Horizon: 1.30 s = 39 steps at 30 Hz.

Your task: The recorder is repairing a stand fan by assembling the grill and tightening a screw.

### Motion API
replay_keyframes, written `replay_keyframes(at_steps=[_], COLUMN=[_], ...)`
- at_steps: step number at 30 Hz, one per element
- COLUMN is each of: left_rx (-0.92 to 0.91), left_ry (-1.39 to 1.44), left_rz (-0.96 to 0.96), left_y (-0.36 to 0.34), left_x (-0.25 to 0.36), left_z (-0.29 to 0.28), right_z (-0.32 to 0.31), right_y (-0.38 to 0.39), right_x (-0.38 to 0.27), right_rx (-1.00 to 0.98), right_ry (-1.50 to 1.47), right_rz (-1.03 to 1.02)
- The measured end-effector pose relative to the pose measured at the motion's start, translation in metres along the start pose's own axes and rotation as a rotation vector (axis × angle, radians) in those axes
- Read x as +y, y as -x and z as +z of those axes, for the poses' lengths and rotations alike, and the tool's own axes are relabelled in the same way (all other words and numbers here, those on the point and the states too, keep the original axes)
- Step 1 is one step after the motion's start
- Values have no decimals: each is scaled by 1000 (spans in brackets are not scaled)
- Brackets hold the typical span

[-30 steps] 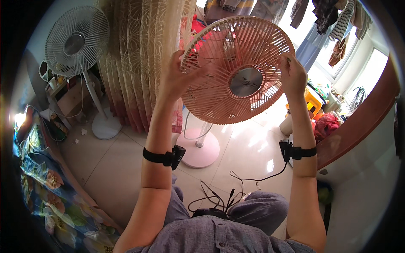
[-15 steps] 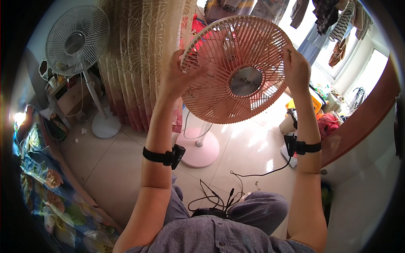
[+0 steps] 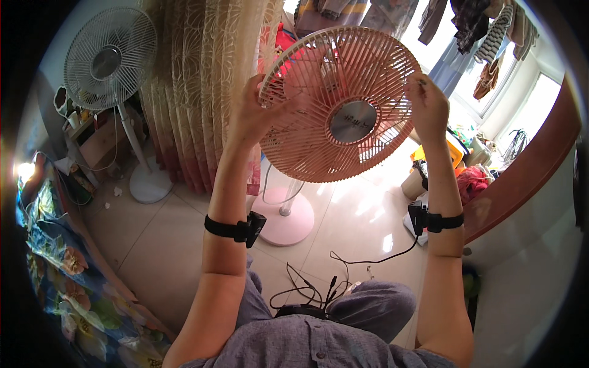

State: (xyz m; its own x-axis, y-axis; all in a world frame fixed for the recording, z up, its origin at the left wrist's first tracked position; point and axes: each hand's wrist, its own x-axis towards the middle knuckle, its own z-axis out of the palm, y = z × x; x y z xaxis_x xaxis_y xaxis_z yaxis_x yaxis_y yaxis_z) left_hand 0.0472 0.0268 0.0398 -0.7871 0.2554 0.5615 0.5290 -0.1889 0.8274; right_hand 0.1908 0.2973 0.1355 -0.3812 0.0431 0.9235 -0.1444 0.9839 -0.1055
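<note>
A pink stand fan (image 3: 319,153) faces me, its round slatted grille tilted up and a silver disc at its centre. My left hand (image 3: 251,116) grips the grille's left rim, thumb laid across the front and fingers curled behind. At the right rim, my right hand (image 3: 429,107) is closed with its fingertips against the edge; what lies behind the rim there is hidden. Below the grille, the fan's short pole runs down to a round pink base (image 3: 285,218) on the tiles. A looped cord hangs beside the pole.
A white stand fan (image 3: 105,64) stands at the back left by a patterned curtain (image 3: 190,80). Black cables (image 3: 307,288) lie near my lap, one running to my right wrist strap. Clothes (image 3: 472,27) hang by the window. A floral-covered bed (image 3: 73,276) borders the left.
My right hand has shifted slightly on the rim, its fingers more bunched at the edge. The grille has turned or tilted a little; the whole view has drifted slightly.
</note>
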Motion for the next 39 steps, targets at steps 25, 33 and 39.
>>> replay_keyframes(at_steps=[25,33,39], left_rx=[14,9,-10], left_ry=[-12,-38,-15], left_rz=[30,9,18], left_y=[-2,1,-2], left_x=[-9,2,-5], left_z=[0,0,-2], right_z=[-8,2,16], right_y=[-21,-28,-13], right_x=[-5,-2,-3], right_rx=[-9,39,66], right_ry=[-59,171,42], right_rz=[88,-86,-60])
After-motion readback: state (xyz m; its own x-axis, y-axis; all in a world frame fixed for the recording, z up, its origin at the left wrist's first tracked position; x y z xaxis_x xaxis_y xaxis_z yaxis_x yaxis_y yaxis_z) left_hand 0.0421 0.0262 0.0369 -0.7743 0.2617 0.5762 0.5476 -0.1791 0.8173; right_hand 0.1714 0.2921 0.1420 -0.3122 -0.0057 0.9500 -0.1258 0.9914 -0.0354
